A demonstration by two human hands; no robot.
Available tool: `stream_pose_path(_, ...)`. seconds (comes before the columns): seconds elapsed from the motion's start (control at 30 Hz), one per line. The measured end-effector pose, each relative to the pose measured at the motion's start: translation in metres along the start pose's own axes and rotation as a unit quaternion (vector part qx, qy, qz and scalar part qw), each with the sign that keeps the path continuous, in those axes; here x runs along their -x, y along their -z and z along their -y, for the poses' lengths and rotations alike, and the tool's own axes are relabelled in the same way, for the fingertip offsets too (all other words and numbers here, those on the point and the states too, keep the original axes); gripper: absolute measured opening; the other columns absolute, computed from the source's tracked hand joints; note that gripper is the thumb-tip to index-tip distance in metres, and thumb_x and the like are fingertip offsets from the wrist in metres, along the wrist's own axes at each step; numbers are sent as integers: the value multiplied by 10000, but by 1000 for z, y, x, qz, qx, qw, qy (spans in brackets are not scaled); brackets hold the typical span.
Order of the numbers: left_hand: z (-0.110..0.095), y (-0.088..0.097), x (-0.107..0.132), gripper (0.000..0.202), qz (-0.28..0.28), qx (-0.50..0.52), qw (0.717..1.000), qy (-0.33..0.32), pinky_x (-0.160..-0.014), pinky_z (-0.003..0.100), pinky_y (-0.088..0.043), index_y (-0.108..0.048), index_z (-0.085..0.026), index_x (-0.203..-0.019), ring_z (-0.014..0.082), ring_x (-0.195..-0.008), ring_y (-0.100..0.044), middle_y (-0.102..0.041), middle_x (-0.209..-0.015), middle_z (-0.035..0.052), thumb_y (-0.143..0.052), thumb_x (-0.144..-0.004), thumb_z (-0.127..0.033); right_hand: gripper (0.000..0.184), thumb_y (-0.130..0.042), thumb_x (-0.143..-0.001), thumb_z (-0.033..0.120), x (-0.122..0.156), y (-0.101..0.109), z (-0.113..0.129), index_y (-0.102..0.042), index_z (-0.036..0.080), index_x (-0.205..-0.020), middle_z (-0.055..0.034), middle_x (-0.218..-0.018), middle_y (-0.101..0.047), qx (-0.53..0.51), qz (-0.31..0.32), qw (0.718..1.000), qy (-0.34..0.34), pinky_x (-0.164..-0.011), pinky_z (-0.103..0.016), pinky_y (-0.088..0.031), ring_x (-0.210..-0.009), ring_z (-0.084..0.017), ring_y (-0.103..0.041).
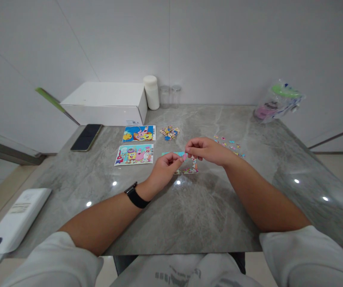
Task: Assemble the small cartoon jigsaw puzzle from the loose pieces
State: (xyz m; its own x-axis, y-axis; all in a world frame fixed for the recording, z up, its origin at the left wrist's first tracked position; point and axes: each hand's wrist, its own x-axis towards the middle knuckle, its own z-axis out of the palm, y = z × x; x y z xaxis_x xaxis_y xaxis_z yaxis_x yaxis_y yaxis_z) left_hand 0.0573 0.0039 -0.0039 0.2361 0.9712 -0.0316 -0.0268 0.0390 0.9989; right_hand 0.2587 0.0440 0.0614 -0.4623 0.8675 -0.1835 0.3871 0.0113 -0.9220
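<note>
My left hand (164,167) and my right hand (207,150) meet over the middle of the grey marble table (189,207). Both pinch a small pink puzzle piece (185,157) between their fingertips. Just under them lies a partly joined puzzle (189,169) with a teal top strip. A heap of loose pieces (169,132) lies behind it, and several scattered pieces (229,144) lie to the right. Two cartoon picture cards (139,133) (134,154) lie to the left of the puzzle. A black band is on my left wrist.
A dark phone (87,137) lies at the far left, and a white box (107,103) sits behind it. A white bottle (151,92) and two clear jars (170,96) stand by the wall. A plastic bag (276,103) sits back right, and a white device (12,219) lies at the near left edge.
</note>
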Motion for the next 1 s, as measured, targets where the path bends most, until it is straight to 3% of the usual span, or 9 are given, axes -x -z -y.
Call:
stream_pose_path(0.23, 2, -1, 1, 386, -1, 8, 1000, 4, -591, 241, -359, -661, -171, -782, 104, -606, -450, -540, -650, -37, -749, -833, -544, 280, -709, -835, 483, 2, -1, 2, -676, 206, -853, 20, -696, -599, 2, -9, 1000, 3, -574, -261, -408, -630, -125, -505)
stream_pose_path(0.57, 4, 1, -1, 357, -6, 10, 1000, 6, -583, 237, -351, -676, -168, -821, 106, -612, -459, -555, -661, -34, -746, -834, -518, 217, -753, -778, 362, 0, -3, -4, -710, 194, -909, 10, -770, -704, 19, 56, 998, 9, -669, -271, -469, -703, -133, -602)
stream_pose_path(0.8, 3, 0, -1, 416, -18, 78, 996, 37, -497, 217, -275, -663, -181, -924, 72, -511, -366, -498, -640, -66, -718, -848, -586, 193, -754, -769, 323, -3, -3, -8, -679, 190, -887, -1, -774, -715, -14, 43, 998, -33, -575, -233, -487, -668, -127, -621)
stream_pose_path(1.0, 5, 0, -1, 437, -7, 72, 997, 24, -517, 215, -292, -642, -179, -882, 74, -531, -379, -492, -618, -68, -771, -808, -590, 249, -818, -750, 341, -4, -6, -8, -672, 190, -882, -36, -845, -764, -54, 40, 996, -57, -563, -233, -520, -687, -134, -654)
